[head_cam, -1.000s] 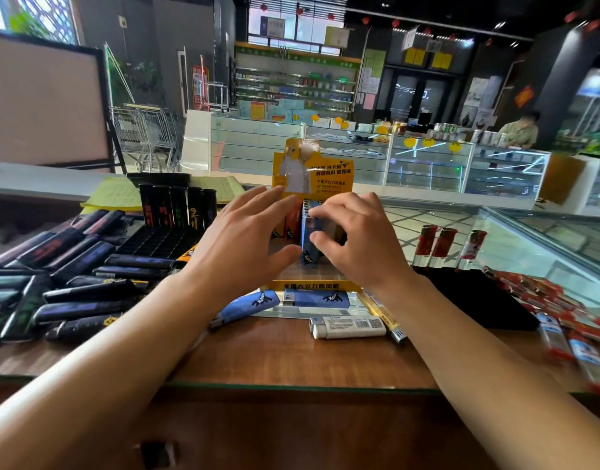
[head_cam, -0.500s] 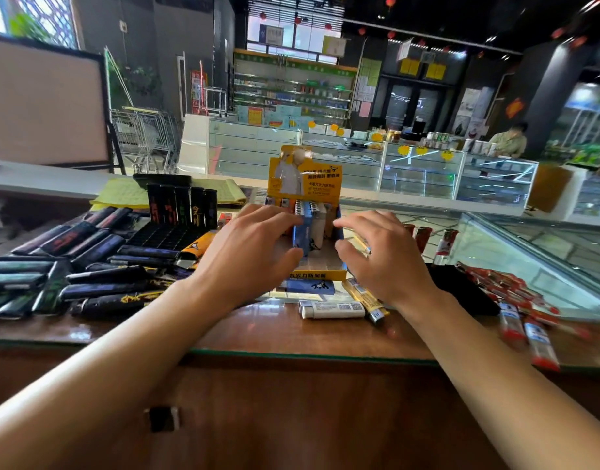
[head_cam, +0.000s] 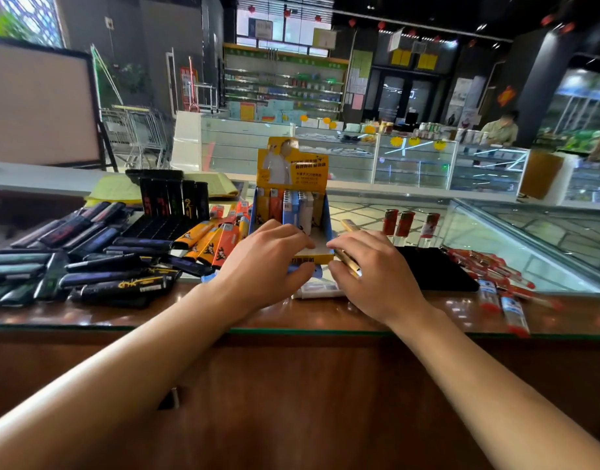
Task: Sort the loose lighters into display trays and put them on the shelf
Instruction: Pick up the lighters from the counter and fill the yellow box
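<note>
At the near edge of the tabletop (head_cam: pixel 129 317) my two hands lie side by side, the left hand (head_cam: pixel 264 262) with its fingers loosely bent over the front lip of the display tray (head_cam: pixel 320 228), holding nothing that I can see. My right hand (head_cam: pixel 376 269) is just beside it, and its fingers and thumb pinch a slim gold lighter (head_cam: pixel 346 262). This lighter lies slanted: its long axis runs from my thumb away toward the far right, and a gold tip shows again behind my fingers.

Under and between my hands a white lighter (head_cam: pixel 320 290) lies flat, with its long axis parallel to the near edge. A blue one beside it is mostly hidden by my left hand.

The tray stands straight ahead of both hands, touching the left fingertips. Its far row already holds lighters standing upright, and the near part looks free. So, in my judgement, the gold lighter must be turned upright and moved a little forward and left, and my right hand is the nearer one.

Farther toward the left edge lie orange lighters (head_cam: pixel 217 242) and many black lighters (head_cam: pixel 98 262), well apart from the tray. Toward the right edge lie red lighters (head_cam: pixel 488 262).
</note>
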`<move>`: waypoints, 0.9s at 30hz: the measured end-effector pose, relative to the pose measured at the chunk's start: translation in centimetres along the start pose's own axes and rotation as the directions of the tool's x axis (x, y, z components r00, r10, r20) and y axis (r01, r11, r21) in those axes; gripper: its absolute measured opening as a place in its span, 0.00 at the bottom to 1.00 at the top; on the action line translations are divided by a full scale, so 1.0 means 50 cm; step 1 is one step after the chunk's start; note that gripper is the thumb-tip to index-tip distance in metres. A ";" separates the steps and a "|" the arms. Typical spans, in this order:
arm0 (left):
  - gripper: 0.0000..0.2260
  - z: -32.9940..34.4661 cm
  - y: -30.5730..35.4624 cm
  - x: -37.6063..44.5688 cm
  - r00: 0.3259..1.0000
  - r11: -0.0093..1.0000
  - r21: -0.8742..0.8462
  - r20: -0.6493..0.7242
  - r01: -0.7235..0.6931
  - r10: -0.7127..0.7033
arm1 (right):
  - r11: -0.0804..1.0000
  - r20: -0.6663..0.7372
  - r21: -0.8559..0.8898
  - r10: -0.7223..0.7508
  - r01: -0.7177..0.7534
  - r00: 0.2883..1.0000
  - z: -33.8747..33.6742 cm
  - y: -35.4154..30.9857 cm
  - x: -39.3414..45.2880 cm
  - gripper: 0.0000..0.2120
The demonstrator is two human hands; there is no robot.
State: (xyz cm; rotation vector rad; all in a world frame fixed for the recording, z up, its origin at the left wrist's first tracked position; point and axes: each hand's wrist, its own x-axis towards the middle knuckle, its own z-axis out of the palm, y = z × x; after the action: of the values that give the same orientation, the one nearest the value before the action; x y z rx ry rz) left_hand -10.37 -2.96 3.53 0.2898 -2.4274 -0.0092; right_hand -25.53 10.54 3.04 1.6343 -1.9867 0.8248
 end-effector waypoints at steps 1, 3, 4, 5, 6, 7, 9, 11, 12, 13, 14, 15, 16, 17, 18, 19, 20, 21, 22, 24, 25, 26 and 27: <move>0.16 -0.002 0.002 0.001 1.000 1.000 -0.005 0.028 0.008 -0.008 | 1.000 -0.001 0.006 -0.002 0.002 1.000 0.004 -0.001 0.000 0.16; 0.22 -0.004 0.007 0.002 0.994 1.000 0.011 0.104 0.028 -0.029 | 1.000 0.009 0.003 -0.001 0.001 1.000 0.010 -0.003 0.003 0.17; 0.23 -0.003 0.009 0.002 0.988 0.999 0.027 0.149 0.041 -0.044 | 1.000 0.020 -0.001 0.000 0.000 1.000 0.012 -0.002 0.004 0.18; 0.24 -0.002 0.012 0.002 0.981 0.998 0.044 0.184 0.048 -0.055 | 1.000 0.029 -0.005 -0.001 0.001 1.000 0.012 -0.002 0.004 0.19; 0.24 -0.001 0.015 0.001 0.977 0.997 0.057 0.204 0.048 -0.059 | 1.000 0.033 -0.007 -0.001 0.002 0.999 0.012 -0.002 0.004 0.19; 0.25 -0.001 0.018 0.001 0.978 0.997 0.062 0.203 0.041 -0.053 | 1.000 0.032 -0.008 -0.002 0.002 0.999 0.010 -0.002 0.003 0.19; 0.27 -0.002 0.022 -0.001 0.981 0.997 0.065 0.188 0.030 -0.041 | 1.000 0.024 -0.010 -0.003 0.004 1.000 0.008 -0.004 -0.001 0.17; 0.29 -0.002 0.028 -0.002 0.975 0.995 0.098 0.218 0.030 -0.050 | 1.000 0.030 -0.016 -0.004 0.004 1.000 0.005 -0.005 -0.006 0.16; 0.29 -0.001 0.032 -0.002 0.967 0.990 0.134 0.247 0.033 -0.066 | 1.000 0.040 -0.018 -0.001 0.002 0.999 0.003 -0.005 -0.008 0.16; 0.29 0.000 0.036 -0.001 0.959 0.985 0.166 0.270 0.038 -0.083 | 1.000 0.050 -0.019 0.004 -0.003 0.999 0.002 -0.006 -0.009 0.17; 0.28 0.000 0.040 0.000 0.953 0.982 0.181 0.286 0.047 -0.098 | 1.000 0.058 -0.020 0.012 -0.011 0.998 0.000 -0.007 -0.009 0.17; 0.26 -0.001 0.041 0.001 0.949 0.983 0.175 0.298 0.057 -0.108 | 1.000 0.062 -0.020 0.021 -0.020 0.998 -0.001 -0.008 -0.010 0.17; 0.25 -0.001 0.042 0.000 0.944 0.986 0.153 0.312 0.066 -0.111 | 0.999 0.065 -0.020 0.028 -0.026 0.998 -0.002 -0.011 -0.011 0.17; 0.24 -0.001 0.042 -0.002 0.938 0.989 0.125 0.327 0.073 -0.111 | 0.999 0.066 -0.019 0.030 -0.029 0.997 -0.003 -0.014 -0.013 0.18; 0.23 0.000 0.042 -0.005 0.934 0.992 0.101 0.341 0.076 -0.106 | 1.000 0.066 -0.017 0.028 -0.027 0.997 -0.004 -0.017 -0.015 0.18; 0.23 0.000 0.042 -0.008 0.931 0.994 0.083 0.351 0.077 -0.102 | 1.000 0.066 -0.016 0.023 -0.022 0.998 -0.005 -0.020 -0.018 0.19; 0.22 -0.001 0.043 -0.012 0.927 0.994 0.071 0.360 0.084 -0.104 | 1.000 0.070 -0.014 0.020 -0.019 0.997 -0.007 -0.023 -0.020 0.19; 0.22 -0.003 0.044 -0.015 0.922 0.994 0.059 0.371 0.095 -0.110 | 1.000 0.075 -0.012 0.019 -0.018 0.997 -0.009 -0.025 -0.023 0.19; 0.21 -0.006 0.047 -0.017 0.917 0.993 0.043 0.381 0.108 -0.116 | 1.000 0.081 -0.008 0.020 -0.019 0.997 -0.011 -0.027 -0.025 0.19; 0.21 -0.014 0.051 -0.017 0.912 0.991 0.006 0.391 0.133 -0.125 | 1.000 0.086 0.000 0.025 -0.025 0.996 -0.016 -0.031 -0.029 0.19; 0.21 -0.018 0.053 -0.017 0.907 0.989 -0.010 0.399 0.151 -0.134 | 1.000 0.086 0.005 0.028 -0.029 0.996 -0.017 -0.033 -0.031 0.19; 0.21 -0.022 0.054 -0.018 0.901 0.985 -0.025 0.407 0.172 -0.148 | 0.999 0.085 0.009 0.030 -0.031 0.996 -0.019 -0.035 -0.033 0.19; 0.21 -0.024 0.055 -0.018 0.898 0.981 -0.040 0.410 0.191 -0.159 | 0.999 0.082 0.012 0.031 -0.032 0.996 -0.020 -0.036 -0.035 0.18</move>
State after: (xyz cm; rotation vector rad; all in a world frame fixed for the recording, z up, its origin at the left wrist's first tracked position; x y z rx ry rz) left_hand -9.49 -0.02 4.10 0.5139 -2.7944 -0.2712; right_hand -23.43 12.24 2.90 1.6735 -2.0712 0.7966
